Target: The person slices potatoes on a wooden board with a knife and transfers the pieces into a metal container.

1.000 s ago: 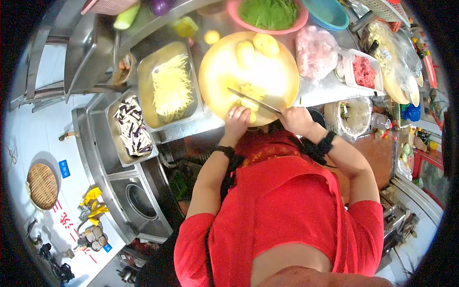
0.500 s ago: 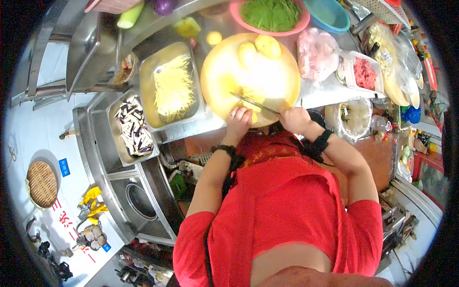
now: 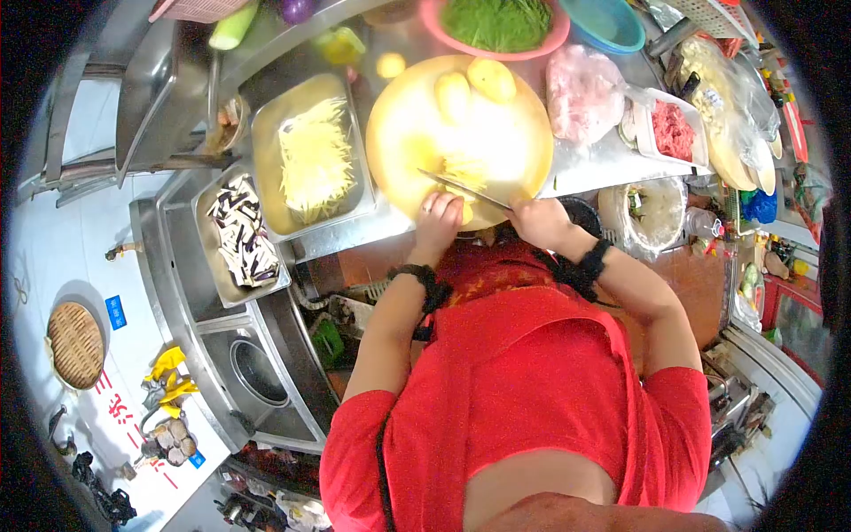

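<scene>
My right hand [image 3: 539,222] is closed round the handle of a kitchen knife [image 3: 468,191], its blade pointing left across the near part of a round cutting board [image 3: 394,133]. Just below the blade, my left hand [image 3: 440,220] has its fingers bent over a yellow potato piece [image 3: 467,214] at the board's near edge, partly covered by the fingers. Cut potato strips [image 3: 464,167] lie beyond the blade, washed out by glare. Two peeled potatoes, one upright [image 3: 453,97] and one tilted [image 3: 492,80], rest at the far side of the board.
Left of the board stands a metal tray [image 3: 266,133] of shredded potato, then a smaller tray [image 3: 209,197] of eggplant strips. A pink basin [image 3: 567,35] of greens and a blue basin [image 3: 620,27] sit behind. Bagged meat [image 3: 581,93] and a box of minced meat [image 3: 672,133] are right.
The view has shifted slightly, so the counter items sit a little higher and further left. The knife and both hands keep nearly the same place over the board.
</scene>
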Demonstrator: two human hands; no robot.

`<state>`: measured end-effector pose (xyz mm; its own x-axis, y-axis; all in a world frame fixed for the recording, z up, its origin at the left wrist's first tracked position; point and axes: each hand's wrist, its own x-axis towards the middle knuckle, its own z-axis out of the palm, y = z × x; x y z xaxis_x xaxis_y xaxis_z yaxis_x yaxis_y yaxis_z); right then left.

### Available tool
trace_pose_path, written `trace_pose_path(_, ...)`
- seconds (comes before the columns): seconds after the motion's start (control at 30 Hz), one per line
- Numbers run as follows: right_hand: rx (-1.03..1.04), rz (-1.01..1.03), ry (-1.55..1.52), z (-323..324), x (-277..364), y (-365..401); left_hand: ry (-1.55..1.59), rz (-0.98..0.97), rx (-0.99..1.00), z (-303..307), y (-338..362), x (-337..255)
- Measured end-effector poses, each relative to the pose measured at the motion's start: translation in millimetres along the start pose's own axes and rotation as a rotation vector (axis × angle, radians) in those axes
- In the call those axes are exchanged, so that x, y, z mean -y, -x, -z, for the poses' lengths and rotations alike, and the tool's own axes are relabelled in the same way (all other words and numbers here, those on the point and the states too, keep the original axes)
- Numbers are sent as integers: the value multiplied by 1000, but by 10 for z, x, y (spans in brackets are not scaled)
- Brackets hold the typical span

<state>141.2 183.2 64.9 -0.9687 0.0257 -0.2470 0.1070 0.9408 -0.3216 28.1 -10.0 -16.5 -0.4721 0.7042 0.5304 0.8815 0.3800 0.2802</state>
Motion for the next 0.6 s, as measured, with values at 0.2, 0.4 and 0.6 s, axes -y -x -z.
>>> trace_pose_path(0.2,51,-8,22,137,2,11,-22,-87,-3,55,-74,8)
trace_pose_path(0.4,13,-12,78,-45,-10,-67,3,-100,-17,52,-76,5)
trace_pose_path(0.6,-14,12,14,19,3,12,50,-30,-19,-7,-22,18)
